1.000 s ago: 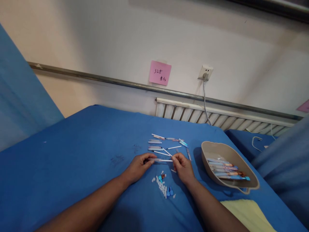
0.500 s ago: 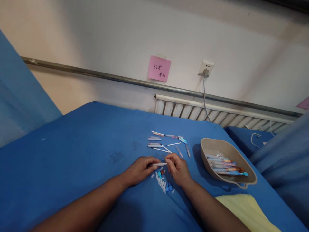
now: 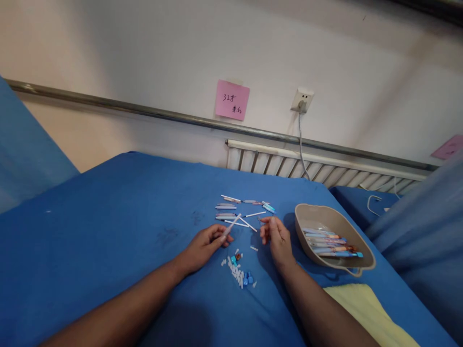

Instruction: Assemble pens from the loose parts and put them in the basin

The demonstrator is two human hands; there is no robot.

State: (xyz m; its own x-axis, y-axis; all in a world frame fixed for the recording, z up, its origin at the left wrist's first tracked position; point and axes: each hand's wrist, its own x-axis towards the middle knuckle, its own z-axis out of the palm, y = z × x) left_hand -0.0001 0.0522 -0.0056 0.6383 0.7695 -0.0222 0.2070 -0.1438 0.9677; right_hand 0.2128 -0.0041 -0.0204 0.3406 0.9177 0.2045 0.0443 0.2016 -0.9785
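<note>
My left hand [image 3: 208, 243] is closed around a pale pen barrel [image 3: 232, 224], its upper end tilted up to the right. My right hand [image 3: 277, 236] has its fingers curled low over the cloth, right of the laid-out pen parts; whatever is in its fingertips is too small to make out. Ahead of the hands lie several pen barrels [image 3: 226, 207] and thin white refills [image 3: 255, 214]. Nearer me is a pile of small white pieces [image 3: 237, 274] with blue caps [image 3: 248, 278] and a teal piece [image 3: 234, 260]. One small white piece [image 3: 254, 248] lies apart between the hands.
A beige basket [image 3: 302, 221] on the right holds several assembled-looking pens [image 3: 329, 243]. A yellow cloth [image 3: 356, 303] lies in front of it. The blue sheet [image 3: 119, 217] covers the table. Behind are a radiator [image 3: 267, 161], a rail and a socket with a cord [image 3: 302, 101].
My hands have moved apart: the left tilts the pen barrel upward, while the right has let go of it and moved right, over other pen parts. A small white piece now lies between them.
</note>
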